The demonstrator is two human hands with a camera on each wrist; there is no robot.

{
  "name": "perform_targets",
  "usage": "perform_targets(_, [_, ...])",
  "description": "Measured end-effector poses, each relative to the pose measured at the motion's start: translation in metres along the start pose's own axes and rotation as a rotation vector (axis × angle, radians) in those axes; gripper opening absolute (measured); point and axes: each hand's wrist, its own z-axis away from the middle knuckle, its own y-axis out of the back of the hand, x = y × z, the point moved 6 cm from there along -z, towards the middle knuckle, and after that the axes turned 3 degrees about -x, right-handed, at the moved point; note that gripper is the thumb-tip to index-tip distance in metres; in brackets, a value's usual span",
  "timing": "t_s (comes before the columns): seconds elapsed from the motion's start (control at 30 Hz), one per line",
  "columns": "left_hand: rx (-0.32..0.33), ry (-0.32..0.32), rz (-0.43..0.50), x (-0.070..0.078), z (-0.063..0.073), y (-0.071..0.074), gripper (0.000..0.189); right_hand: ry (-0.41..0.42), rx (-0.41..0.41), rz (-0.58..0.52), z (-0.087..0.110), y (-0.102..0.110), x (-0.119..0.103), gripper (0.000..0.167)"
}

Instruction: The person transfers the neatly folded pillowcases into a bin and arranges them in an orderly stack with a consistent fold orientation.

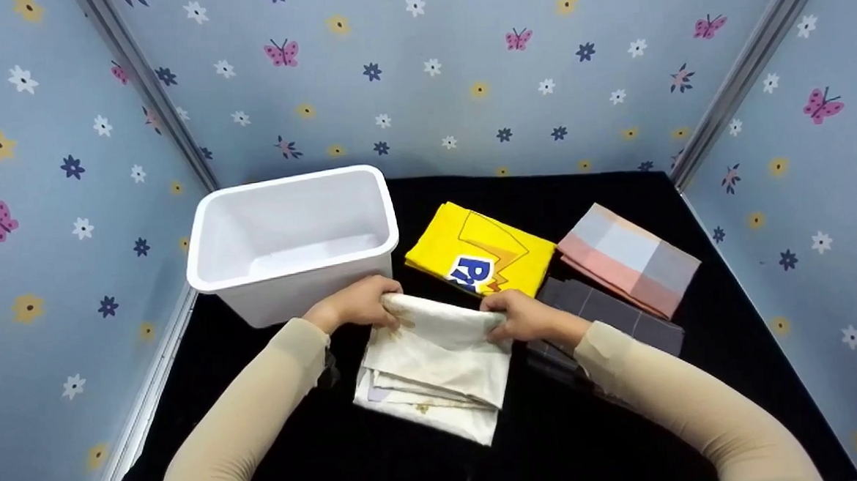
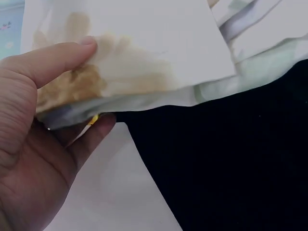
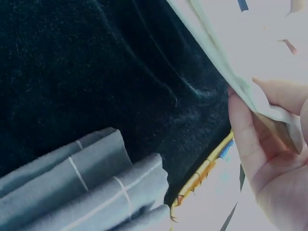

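A white cloth (image 1: 441,350) with brown patches lies in folded layers, its far edge lifted off the black table covering. At that edge's left corner my left hand (image 1: 362,302) pinches the cloth, thumb on top and fingers beneath, as the left wrist view shows. My right hand (image 1: 524,316) pinches the right corner of the same edge. In the right wrist view the layered edge (image 3: 240,86) runs between thumb and fingers. Just beyond the hands lies a folded yellow cloth (image 1: 487,248) with printed letters.
A white plastic bin (image 1: 314,290) stands behind my left hand. Right of the yellow cloth are a folded pink and grey checked cloth (image 1: 627,259) and a dark grey cloth (image 1: 623,314) with thin white lines, partly behind my right forearm. Patterned blue panels (image 1: 427,72) enclose the table.
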Motion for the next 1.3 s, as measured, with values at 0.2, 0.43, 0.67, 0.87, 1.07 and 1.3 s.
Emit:
perform_targets(0.2, [0.046,-0.052,0.102,0.004,0.009,0.005,0.024,0.008,0.001,-0.029,0.004,0.007,-0.003,0.020])
perform_targets(0.43, [0.082,-0.085,0.172,0.016,0.015,0.009,0.025,-0.013,0.029,-0.060,0.008,0.019,-0.004,0.021])
perform_targets(0.67, [0.087,-0.109,0.175,0.026,0.020,0.010,0.027,0.008,0.044,-0.051,0.010,0.029,-0.004,0.022])
perform_targets(0.87, [0.104,-0.136,0.151,0.032,0.022,0.011,0.031,-0.013,0.067,-0.046,0.012,0.038,-0.004,0.023])
perform_targets(1.07, [0.154,-0.143,0.182,0.039,0.025,0.016,0.034,-0.013,0.115,-0.063,0.014,0.051,-0.007,0.022])
perform_targets(1.3, [0.240,-0.162,0.220,0.045,0.025,0.023,0.038,-0.046,0.199,-0.097,0.018,0.069,-0.009,0.022])
